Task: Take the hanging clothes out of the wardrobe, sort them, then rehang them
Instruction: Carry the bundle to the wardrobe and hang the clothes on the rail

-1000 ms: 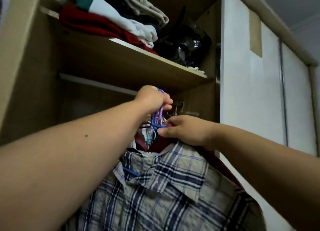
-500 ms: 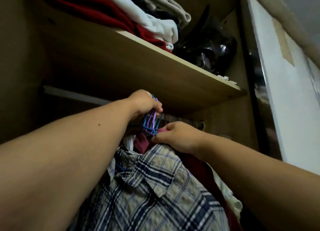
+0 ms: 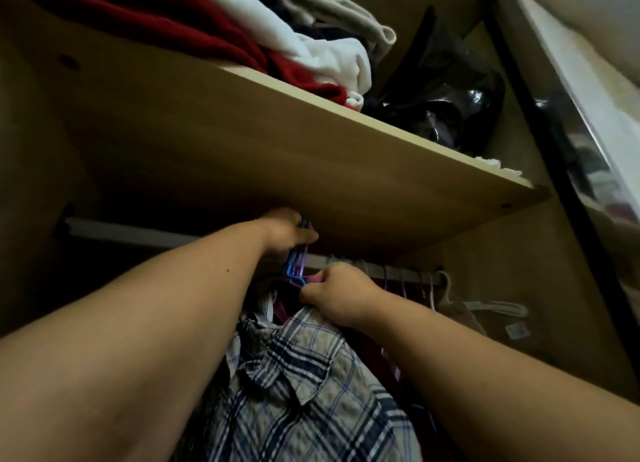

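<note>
Left hand grips blue and purple hangers at the rail; right hand pinches the plaid shirt collar.

Both bare forearms reach upward. The left hand is higher, fingers curled round the hangers — the right hand, just below it, pinches the same hangers.

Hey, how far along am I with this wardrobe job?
Done: the rail is bare on its left stretch. In hand: the left hand grips a bunch of blue and purple hanger hooks at the rail, and the right hand pinches the bunch lower down, above the plaid shirt. Left: more hangers hang further right; sorting and rehanging aren't shown.
</note>
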`<state>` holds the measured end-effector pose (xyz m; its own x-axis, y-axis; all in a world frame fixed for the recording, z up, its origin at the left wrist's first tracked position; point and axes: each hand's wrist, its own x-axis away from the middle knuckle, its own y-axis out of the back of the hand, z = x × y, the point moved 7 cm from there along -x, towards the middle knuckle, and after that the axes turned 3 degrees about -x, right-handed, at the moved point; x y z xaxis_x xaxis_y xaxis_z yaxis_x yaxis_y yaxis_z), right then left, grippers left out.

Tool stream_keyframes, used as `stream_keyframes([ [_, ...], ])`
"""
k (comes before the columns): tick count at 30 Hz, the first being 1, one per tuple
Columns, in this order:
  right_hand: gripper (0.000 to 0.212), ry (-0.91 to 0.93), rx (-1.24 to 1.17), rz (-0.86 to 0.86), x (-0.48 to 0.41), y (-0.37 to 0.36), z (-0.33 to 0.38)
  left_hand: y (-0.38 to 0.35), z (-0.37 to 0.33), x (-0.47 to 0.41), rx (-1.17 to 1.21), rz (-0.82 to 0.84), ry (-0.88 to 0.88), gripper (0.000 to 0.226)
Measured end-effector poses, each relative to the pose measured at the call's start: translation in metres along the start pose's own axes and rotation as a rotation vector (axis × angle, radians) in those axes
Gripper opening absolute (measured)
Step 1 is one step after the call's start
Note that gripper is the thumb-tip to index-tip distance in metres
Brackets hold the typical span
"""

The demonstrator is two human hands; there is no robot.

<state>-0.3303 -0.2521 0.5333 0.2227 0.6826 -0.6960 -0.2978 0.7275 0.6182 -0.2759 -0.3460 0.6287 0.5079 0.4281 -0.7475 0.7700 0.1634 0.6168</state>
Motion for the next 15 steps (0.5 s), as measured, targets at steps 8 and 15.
stream_keyframes([
  [8, 0.014, 0.003, -0.040, 0.101, -0.018, -0.038, 0.002, 0.006, 0.039, 0.002, -0.349, 0.058, 0.098, 0.033],
  [15, 0.049, -0.014, -0.134, 0.067, -0.013, -0.053, -0.003, 0.021, 0.054, 0.017, -0.555, 0.014, 0.158, 0.039],
])
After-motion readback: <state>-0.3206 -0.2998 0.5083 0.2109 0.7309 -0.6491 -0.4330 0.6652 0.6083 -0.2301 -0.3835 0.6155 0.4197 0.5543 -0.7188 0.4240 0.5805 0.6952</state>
